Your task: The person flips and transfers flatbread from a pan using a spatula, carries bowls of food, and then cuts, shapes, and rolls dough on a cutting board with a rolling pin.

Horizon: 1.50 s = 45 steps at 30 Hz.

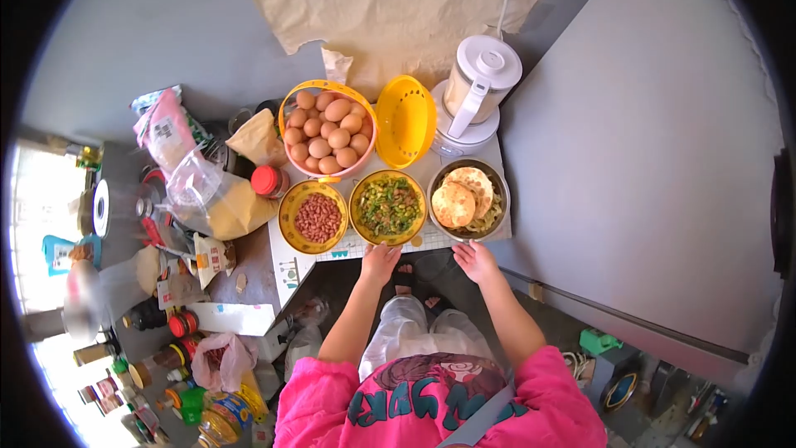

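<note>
My left hand (pixel 381 263) is at the front rim of a yellow patterned bowl (pixel 355 217) of chopped green food, its fingers stretched toward the rim. Whether they touch it I cannot tell. My right hand (pixel 477 261) lies with spread fingers just below the front rim of a metal bowl (pixel 508 199). In that bowl, round browned flatbreads (pixel 454 205) rest on shredded food. Left of the middle bowl stands another yellow bowl (pixel 284 214), holding reddish peanuts (pixel 318 217). Neither hand shows anything held.
Behind the bowls are a basket of brown eggs (pixel 328 131), a yellow perforated basket (pixel 406 122) on its side and a white blender (pixel 477 95). A red-lidded jar (pixel 269 182) and bags (pixel 232 207) crowd the left. A pale panel (pixel 647 158) borders the right.
</note>
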{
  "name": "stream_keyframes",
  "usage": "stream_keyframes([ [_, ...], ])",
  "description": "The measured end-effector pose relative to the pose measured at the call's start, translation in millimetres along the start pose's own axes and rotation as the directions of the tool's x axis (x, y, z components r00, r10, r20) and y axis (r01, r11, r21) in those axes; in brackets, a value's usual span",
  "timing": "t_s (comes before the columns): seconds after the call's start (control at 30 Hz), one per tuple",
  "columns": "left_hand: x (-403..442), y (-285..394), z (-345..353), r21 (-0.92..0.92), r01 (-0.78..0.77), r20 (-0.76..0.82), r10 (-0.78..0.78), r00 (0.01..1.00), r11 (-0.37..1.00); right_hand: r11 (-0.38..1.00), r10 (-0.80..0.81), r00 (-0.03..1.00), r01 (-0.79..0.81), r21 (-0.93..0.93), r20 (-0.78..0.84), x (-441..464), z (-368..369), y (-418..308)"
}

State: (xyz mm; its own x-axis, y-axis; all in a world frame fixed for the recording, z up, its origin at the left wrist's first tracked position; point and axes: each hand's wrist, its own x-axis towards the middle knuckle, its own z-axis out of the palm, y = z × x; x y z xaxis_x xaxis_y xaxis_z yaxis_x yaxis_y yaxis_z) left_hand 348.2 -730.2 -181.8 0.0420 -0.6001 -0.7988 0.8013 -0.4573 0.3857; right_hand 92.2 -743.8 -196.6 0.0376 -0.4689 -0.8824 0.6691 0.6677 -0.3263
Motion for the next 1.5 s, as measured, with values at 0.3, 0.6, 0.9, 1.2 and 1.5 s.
stream_keyframes([
  [0.3, 21.0, 7.1, -5.3, 0.075, 0.167, 0.089, -0.173, 0.981, 0.983, 0.979, 0.065, 0.996, -0.052, 0.198, -0.062, 23.0, 25.2, 13.4],
  [0.6, 27.6, 6.0, -12.0, 0.011, 0.157, 0.095, -0.157, 0.983, 0.988, 0.957, -0.047, 0.974, 0.107, 0.269, -0.220, 25.5, 36.3, 20.6],
  [0.9, 12.0, 19.3, -10.6, 0.133, 0.075, 0.138, -0.093, 0.986, 0.988, 0.960, -0.180, 0.952, 0.225, 0.166, -0.249, 16.8, 4.8, 36.2],
  [1.2, -38.4, 7.1, -38.6, 0.195, 0.066, 0.180, -0.102, 0.978, 0.979, 0.967, -0.252, 0.952, 0.253, -0.013, -0.176, -65.3, -37.6, 68.6],
  [1.5, -107.7, -24.9, -74.8, 0.500, 0.012, 0.154, -0.103, 0.983, 0.866, 0.980, -0.197, 0.960, 0.195, -0.030, -0.198, -157.9, -127.9, 127.3],
])
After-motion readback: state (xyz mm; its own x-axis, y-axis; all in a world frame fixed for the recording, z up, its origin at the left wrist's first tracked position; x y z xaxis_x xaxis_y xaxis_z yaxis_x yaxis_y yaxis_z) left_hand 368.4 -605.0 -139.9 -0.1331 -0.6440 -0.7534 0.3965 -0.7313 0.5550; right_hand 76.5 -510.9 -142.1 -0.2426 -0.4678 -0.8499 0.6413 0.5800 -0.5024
